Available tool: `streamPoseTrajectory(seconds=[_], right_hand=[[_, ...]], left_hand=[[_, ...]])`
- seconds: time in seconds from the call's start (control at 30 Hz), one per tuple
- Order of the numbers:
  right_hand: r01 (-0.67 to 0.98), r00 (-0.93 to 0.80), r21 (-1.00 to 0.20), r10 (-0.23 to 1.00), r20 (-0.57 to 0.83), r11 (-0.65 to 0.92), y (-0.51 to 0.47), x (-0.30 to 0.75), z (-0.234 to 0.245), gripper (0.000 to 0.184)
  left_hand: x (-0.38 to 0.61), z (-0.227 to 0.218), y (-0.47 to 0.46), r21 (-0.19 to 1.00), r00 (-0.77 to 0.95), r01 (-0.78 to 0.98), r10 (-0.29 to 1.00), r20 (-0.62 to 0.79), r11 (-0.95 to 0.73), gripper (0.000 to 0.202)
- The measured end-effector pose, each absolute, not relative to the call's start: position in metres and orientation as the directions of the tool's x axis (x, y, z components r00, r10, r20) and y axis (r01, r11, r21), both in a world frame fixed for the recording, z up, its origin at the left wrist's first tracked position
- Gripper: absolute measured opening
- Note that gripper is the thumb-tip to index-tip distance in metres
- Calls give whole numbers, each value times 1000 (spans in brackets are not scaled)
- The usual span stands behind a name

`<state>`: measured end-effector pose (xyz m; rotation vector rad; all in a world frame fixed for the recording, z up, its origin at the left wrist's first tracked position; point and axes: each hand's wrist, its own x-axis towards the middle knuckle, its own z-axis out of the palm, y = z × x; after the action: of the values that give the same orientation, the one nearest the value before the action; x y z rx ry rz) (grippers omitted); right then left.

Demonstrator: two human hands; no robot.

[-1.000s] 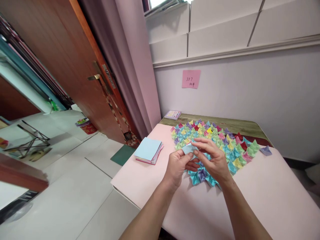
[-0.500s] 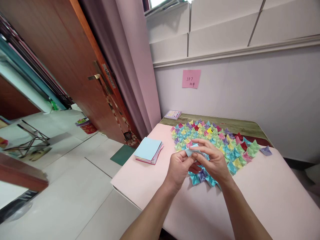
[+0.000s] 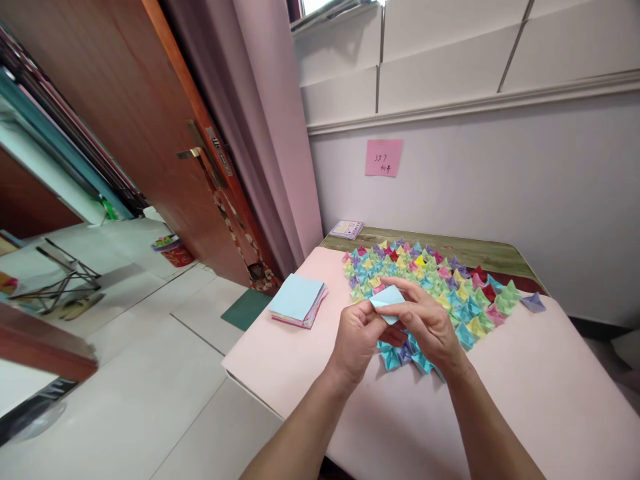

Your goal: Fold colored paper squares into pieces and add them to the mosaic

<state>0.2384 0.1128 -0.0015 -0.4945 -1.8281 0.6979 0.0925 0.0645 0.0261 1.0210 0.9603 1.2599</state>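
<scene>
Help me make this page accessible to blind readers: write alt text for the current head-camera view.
A person's left hand and right hand hold folded light-blue paper above a pink-topped table. Colourful folded-paper shapes spread beneath and beyond the hands; a stack of square paper lies to the left.

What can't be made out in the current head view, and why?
All in the head view:
Folded light-blue paper, underside: hidden by the left hand and right hand.
Some small multicoloured folded-paper pieces: covered by the right hand.
Flat purple-and-white printed stack, its text: too small.
Bright window: cut off by the top edge.
</scene>
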Motion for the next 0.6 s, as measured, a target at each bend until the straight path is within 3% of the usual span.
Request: streamPoseTrajectory(seconds=[0.23,0.47,0.6], right_hand=[[78,-271,-696,686,675,714,111,234,3,24],[-12,-271,-883,849,455,469,110,231,0,67],[-133,-284,-960,918,277,248,112,232,-2,42]], left_hand=[[86,25,64,924,219,-383,971,101,-10,32],[88,14,72,919,24,-394,1000,-16,25,34],[88,12,76,940,-37,-342,999,-28,13,39]])
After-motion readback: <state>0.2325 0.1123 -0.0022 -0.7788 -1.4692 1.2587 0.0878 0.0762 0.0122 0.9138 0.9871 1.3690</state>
